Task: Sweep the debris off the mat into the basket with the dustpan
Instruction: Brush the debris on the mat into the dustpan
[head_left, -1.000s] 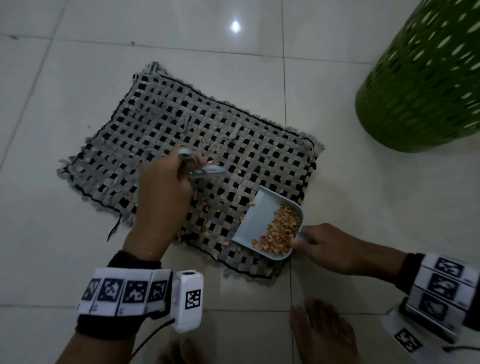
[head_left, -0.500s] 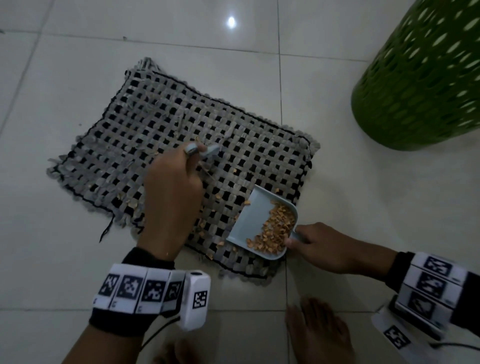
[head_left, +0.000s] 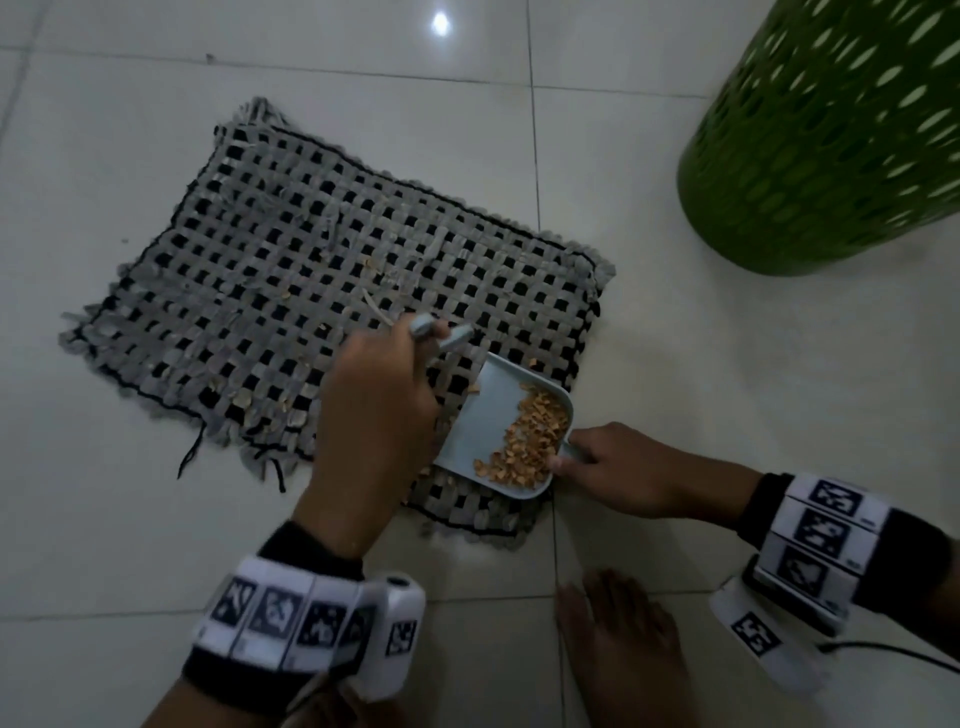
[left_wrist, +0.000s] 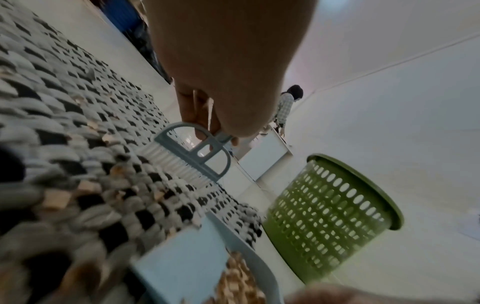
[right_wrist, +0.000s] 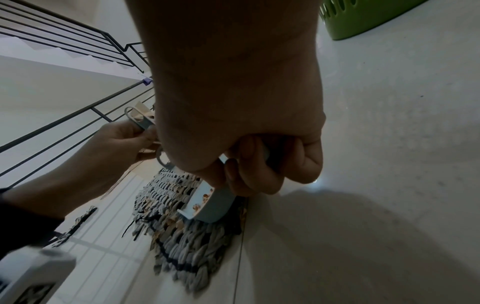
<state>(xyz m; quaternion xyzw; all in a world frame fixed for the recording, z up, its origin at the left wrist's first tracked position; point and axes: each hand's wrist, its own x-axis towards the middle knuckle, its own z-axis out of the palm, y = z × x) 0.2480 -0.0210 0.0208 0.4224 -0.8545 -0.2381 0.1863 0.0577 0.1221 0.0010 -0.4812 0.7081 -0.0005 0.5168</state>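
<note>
A grey and black woven mat (head_left: 270, 291) lies on the tiled floor, with tan debris bits (head_left: 270, 410) scattered near its front edge. My left hand (head_left: 384, 395) grips a small grey-blue brush (left_wrist: 192, 152) whose white bristles touch the mat just beside the dustpan's open lip. My right hand (head_left: 613, 467) holds the handle of a light blue dustpan (head_left: 488, 415) resting on the mat's front right corner. A heap of tan debris (head_left: 530, 436) lies in the pan. The green perforated basket (head_left: 831, 135) stands to the right of the mat.
White floor tiles (head_left: 727, 364) lie between mat and basket. My bare foot (head_left: 623, 644) is on the floor just below the dustpan. In the right wrist view a stair railing (right_wrist: 64, 53) rises beyond the mat; another person (left_wrist: 285, 107) stands far off.
My left hand has swept the brush rightward and toward me across the mat, up to the dustpan's lip. The dustpan and right hand stay where they were.
</note>
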